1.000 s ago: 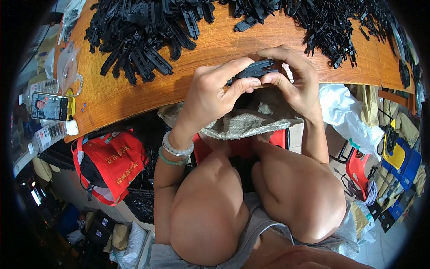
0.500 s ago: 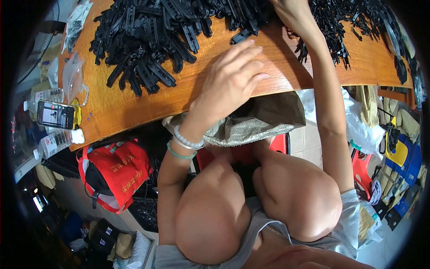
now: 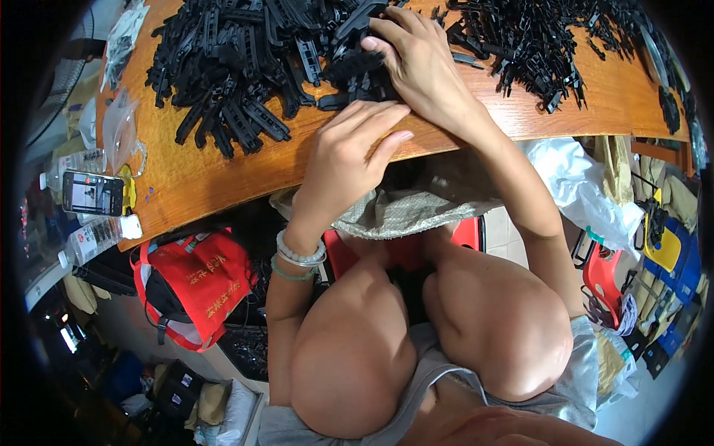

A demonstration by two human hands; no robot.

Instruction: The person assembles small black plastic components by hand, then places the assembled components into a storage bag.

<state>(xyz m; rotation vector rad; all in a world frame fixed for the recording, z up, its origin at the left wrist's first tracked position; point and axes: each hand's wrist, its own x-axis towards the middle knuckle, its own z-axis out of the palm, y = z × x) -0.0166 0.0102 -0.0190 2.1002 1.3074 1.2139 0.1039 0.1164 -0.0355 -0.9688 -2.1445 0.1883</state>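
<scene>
My left hand [image 3: 348,152] hovers over the table's front edge with its fingers stretched out and nothing in them. My right hand [image 3: 428,70] is bent toward the left, thumb and fingers curled against several black plastic parts [image 3: 361,21] at the right side of a big heap. How many of them it grips is hidden. Long, ribbed black plastic strips [image 3: 242,82] make up this heap. A dark clump of parts [image 3: 355,65] lies just below my right thumb, close to my left fingertips.
Smaller black pieces [image 3: 532,56] form another heap on the wooden table [image 3: 208,182] at right. Along the left edge are a phone [image 3: 93,193], plastic bottles [image 3: 89,239] and a clear bag [image 3: 119,126]. A woven sack [image 3: 405,215] hangs open below the table edge. A red bag [image 3: 201,279] stands lower left.
My right hand has come from the far right heap toward me and left, to the large heap's edge. My left hand has drawn back slightly left and down. Dark parts now lie between the hands.
</scene>
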